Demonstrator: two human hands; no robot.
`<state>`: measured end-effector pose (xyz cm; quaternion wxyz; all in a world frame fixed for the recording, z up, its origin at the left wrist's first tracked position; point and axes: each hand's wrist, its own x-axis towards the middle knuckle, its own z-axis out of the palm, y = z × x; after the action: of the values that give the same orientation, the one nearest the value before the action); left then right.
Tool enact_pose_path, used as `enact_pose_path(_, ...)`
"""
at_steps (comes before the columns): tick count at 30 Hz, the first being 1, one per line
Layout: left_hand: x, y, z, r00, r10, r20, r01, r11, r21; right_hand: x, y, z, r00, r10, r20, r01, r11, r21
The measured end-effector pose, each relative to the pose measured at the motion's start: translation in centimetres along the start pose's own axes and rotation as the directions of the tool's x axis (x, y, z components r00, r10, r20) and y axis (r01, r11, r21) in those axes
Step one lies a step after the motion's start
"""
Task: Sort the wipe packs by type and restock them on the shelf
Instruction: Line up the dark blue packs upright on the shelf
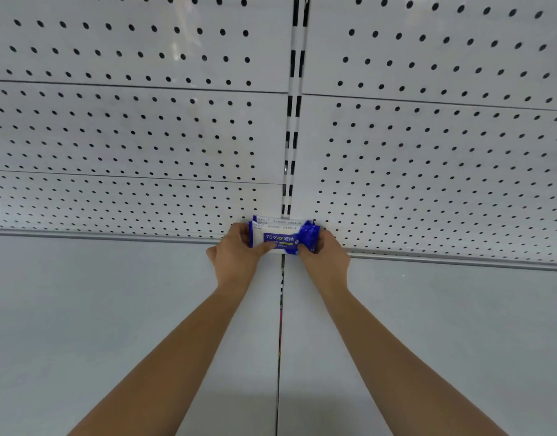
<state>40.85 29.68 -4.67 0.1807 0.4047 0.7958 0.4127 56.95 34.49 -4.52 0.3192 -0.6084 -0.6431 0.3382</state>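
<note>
Placing is the step in hand, judged from the grip: both hands set a blue-and-white alcohol wipe pack [281,236] at the rear of the shelf deck [113,309], near frame centre. The left hand [236,251], at 8 o'clock of the pack, holds its left end with fingers wrapped behind and the thumb laid across the printed face. The pack stands on its long edge, label forward, marked "75%"; whether its lower edge touches the deck cannot be confirmed. A second pack [277,220] of matching print stands directly behind it at 12 o'clock, against the pegboard back panel [129,136]. The slotted upright [291,136] runs from 12 o'clock down to the packs. The right hand [326,258], at 4 o'clock of the pack, grips the blue crimped right end, fingers curled round it. The next move probably calls for seating the front pack flush against the rear one, then releasing both ends evenly so it does not tip forward. Hidden: the fingertips behind the packs, the label text under the left thumb, and the base of the rear pack. No other wipe type or supply stock is in view, so sorting progress cannot be assessed.
</note>
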Motion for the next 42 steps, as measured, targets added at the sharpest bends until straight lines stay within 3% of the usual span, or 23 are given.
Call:
enact_pose_path(7, -1.1, 0.9, -0.1, 1.000, -0.004, 0.004, 0.004, 1.000, 0.010, -1.6, 0.3, -2.8, 0.999, 0.021, 0.041, -0.029, 0.980, 0.194)
enact_pose_path(14, -5.8, 1.6, -1.9, 0.998, -0.059, 0.020, 0.061, 0.993, -0.099, -4.3, 1.8, -7.2, 0.994, -0.022, 0.103, -0.010, 0.951, 0.310)
enact_pose_path(21, -12.4, 3.5, -3.0, 0.996, -0.003, 0.087, 0.020, 0.981, -0.193, -7.9, 3.2, -10.9, 0.976, -0.091, 0.197, 0.002, 0.911, 0.412)
enact_pose_path(29, -21.3, 4.8, -3.4, 0.958, 0.138, 0.252, -0.048, 0.941, -0.334, -16.7, 4.4, -16.7, 0.987, -0.093, 0.128, 0.025, 0.890, 0.455)
enact_pose_path(35, -30.1, 5.2, -0.9, 0.906, 0.187, 0.379, -0.025, 0.919, -0.393, -26.3, 9.6, -22.8, 0.999, 0.021, 0.029, -0.031, 0.902, 0.431)
enact_pose_path(42, -41.4, 10.4, 5.9, 0.789, 0.312, 0.529, -0.035, 0.883, -0.469, -35.0, 17.6, -33.2, 0.984, 0.132, -0.119, -0.073, 0.911, 0.406)
